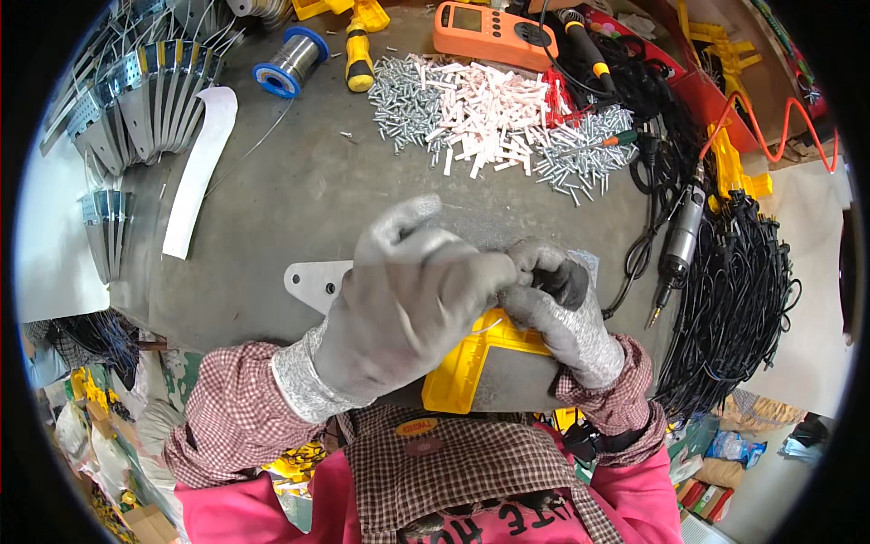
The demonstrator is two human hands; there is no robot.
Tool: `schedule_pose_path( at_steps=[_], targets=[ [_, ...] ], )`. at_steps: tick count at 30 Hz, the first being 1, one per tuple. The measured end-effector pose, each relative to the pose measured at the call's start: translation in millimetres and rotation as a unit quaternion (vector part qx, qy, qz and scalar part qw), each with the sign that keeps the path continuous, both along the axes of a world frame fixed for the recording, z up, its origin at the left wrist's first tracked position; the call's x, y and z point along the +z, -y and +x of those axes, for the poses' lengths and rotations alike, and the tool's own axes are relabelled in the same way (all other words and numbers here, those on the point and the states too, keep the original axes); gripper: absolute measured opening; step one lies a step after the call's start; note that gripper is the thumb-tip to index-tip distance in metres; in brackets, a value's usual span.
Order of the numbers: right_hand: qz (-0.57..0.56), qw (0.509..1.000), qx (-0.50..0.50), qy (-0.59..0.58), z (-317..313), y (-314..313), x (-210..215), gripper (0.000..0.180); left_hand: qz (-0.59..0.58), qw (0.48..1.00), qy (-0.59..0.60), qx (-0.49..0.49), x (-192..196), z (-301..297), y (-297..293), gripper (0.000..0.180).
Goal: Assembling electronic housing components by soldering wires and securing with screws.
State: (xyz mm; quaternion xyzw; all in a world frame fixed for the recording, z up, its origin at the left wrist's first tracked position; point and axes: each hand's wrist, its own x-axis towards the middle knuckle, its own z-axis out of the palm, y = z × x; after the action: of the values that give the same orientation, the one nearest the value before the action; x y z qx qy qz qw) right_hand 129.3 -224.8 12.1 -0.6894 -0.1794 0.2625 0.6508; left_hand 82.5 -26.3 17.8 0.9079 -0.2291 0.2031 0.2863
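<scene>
Workbench [299, 195]: a grey, flat top that carried everything; the work lay at its near edge, just in front of the person.
Metal plate [313, 281]: a flat pale plate with round holes and a rounded corner lay under both hands, most of it hidden. It looked stiff and thin, with edges that could cut, so the gloves made sense.
Yellow plastic piece [471, 358]: an L-shaped ribbed part lay on the bench edge below the hands, touching the right hand. It seemed light, rigid and a little smooth; I judged the best hold to be on its outer ribs, not on the thin corner.
Left hand [408, 308]: in a grey knit glove, curled over the work, its fingertips meeting those of the right hand. It was closed narrow in a pinch, but what it pinched I could not tell.
Right hand [557, 304]: in a grey glove with dark fingertips, bent tight against the left hand, also narrow.
White wire or tie [489, 324]: a thin pale strand showed below the fingertips, over the yellow piece. It looked very light, bendable and easy to lose; a fingertip pinch near its end would suit it.
Behind: a heap of white plugs [480, 113] and screws [403, 95], well apart from the hands.
</scene>
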Motion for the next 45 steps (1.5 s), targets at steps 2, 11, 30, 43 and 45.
schedule_pose_path(
  at_steps=[2, 11, 30, 43, 45],
  targets=[
    [-0.014, 0.999, 0.001, -0.052, -0.7, -1.8, 1.9, 0.011, -0.069, 0.996, -0.063, -0.016, -2.9, 1.6, -4.5, 0.038],
    [-0.042, 0.991, -0.04, 0.12, -9.0, -5.9, -3.7, 0.016, 0.08, 0.995, 0.059, -0.033, -2.5, 1.3, 6.2, 0.043],
    [-0.294, 0.863, 0.077, 0.403, 1.8, 19.9, 14.4, 0.022, -0.312, 0.883, -0.349, 0.006, 4.0, 21.3, 16.5, 0.045],
    [-0.299, 0.811, 0.137, 0.484, 11.7, 27.6, 13.0, 0.033, -0.248, 0.928, -0.277, -0.025, -4.4, 22.8, 10.3, 0.032],
    [-0.284, 0.813, 0.136, 0.489, 12.3, 27.8, 10.5, 0.033, -0.275, 0.895, -0.35, -0.031, 3.4, 23.8, 10.7, 0.042]
  ],
)
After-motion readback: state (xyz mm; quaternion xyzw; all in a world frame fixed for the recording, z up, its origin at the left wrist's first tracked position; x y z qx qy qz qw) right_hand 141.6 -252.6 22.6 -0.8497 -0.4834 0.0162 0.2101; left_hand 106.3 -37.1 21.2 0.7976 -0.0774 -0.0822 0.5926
